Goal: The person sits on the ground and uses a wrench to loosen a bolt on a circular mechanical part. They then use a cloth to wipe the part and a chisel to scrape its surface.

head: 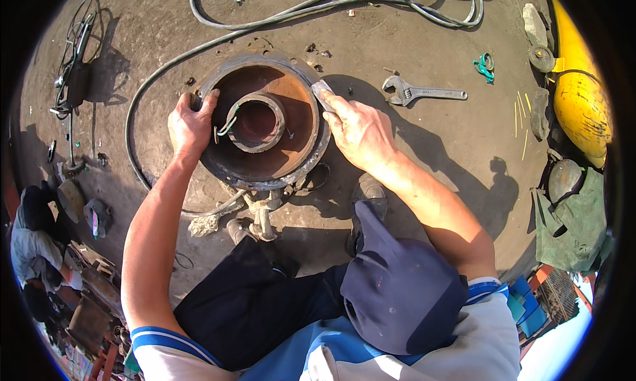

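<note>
A round, rusty metal housing (298, 155) with a wide flanged rim stands before me. A smaller metal collar (283, 113) rises in its middle, with a bent wire (227, 126) hanging over the collar's edge. My left hand (190, 125) grips the rim at the left, its thumb on the top edge. At the right side of the rim, my right hand (361, 130) holds a flat metal scraper-like tool (322, 94). The tool's far end rests on or close over the flange; its grip is hidden under my fingers.
An adjustable wrench (430, 93) lies to the right. A long hose (130, 127) curves round the left and back. Knotted pale rope (266, 212) lies by my shoes. At the right edge are a yellow gas cylinder (579, 102) and green cloth (571, 227). Another person (42, 247) bends down at far left.
</note>
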A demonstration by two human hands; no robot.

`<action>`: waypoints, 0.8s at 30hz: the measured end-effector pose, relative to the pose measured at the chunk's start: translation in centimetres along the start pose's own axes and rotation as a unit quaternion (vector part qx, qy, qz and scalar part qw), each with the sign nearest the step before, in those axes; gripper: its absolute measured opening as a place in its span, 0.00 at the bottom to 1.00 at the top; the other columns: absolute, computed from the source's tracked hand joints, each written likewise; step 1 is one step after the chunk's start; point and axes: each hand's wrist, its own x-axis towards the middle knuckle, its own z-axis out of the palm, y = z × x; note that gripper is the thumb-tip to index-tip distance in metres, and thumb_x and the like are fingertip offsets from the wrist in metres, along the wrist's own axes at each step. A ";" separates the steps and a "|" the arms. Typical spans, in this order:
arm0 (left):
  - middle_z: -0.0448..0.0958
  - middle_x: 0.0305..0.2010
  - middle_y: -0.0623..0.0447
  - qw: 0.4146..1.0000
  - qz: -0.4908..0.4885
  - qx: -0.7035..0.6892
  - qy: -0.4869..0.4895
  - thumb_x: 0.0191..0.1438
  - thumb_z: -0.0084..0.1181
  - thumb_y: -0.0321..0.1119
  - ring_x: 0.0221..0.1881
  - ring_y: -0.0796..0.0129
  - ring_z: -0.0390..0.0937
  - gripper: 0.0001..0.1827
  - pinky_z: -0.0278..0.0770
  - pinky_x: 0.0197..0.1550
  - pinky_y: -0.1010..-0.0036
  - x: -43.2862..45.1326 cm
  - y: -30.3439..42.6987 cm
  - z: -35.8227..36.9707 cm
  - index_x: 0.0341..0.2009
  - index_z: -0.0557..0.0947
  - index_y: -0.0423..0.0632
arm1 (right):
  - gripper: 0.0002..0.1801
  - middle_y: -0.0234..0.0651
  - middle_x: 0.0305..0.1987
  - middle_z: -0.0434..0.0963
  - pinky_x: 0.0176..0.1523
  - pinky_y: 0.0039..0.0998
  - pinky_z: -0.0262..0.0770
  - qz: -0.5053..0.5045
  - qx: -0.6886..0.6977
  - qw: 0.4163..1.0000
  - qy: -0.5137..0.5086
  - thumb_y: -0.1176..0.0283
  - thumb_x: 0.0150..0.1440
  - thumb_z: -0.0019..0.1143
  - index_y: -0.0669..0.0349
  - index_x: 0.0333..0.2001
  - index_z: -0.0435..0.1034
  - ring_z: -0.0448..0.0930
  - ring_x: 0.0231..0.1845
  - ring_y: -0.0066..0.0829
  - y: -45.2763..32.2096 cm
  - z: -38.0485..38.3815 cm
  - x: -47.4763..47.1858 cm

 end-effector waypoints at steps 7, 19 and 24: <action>0.83 0.33 0.34 1.000 -0.016 0.018 -0.006 0.54 0.65 0.63 0.38 0.40 0.83 0.34 0.78 0.44 0.57 -1.0 0.5 -0.3 0.37 0.82 0.38 | 0.21 0.43 0.28 0.80 0.29 0.45 0.79 -0.020 -0.037 0.998 -0.048 0.64 0.65 0.57 0.46 0.62 0.74 0.83 0.27 0.45 0.3 -1.0 -0.4; 0.84 0.37 0.35 1.000 0.027 0.012 0.002 0.54 0.62 0.67 0.43 0.41 0.83 0.36 0.78 0.48 0.56 0.3 -0.7 0.2 0.37 0.83 0.39 | 0.25 0.42 0.30 0.75 0.34 0.41 0.79 -0.103 0.010 0.984 -0.142 0.79 0.60 0.62 0.50 0.61 0.75 0.80 0.30 0.42 3.5 -3.6 -0.1; 0.84 0.38 0.36 0.999 0.047 0.007 0.006 0.54 0.59 0.70 0.45 0.42 0.83 0.38 0.78 0.49 0.57 0.3 -1.5 0.2 0.39 0.83 0.39 | 0.26 0.37 0.25 0.63 0.25 0.36 0.70 -0.223 -0.053 0.931 -0.283 0.75 0.59 0.63 0.42 0.61 0.75 0.73 0.21 0.37 0.7 -4.0 -4.1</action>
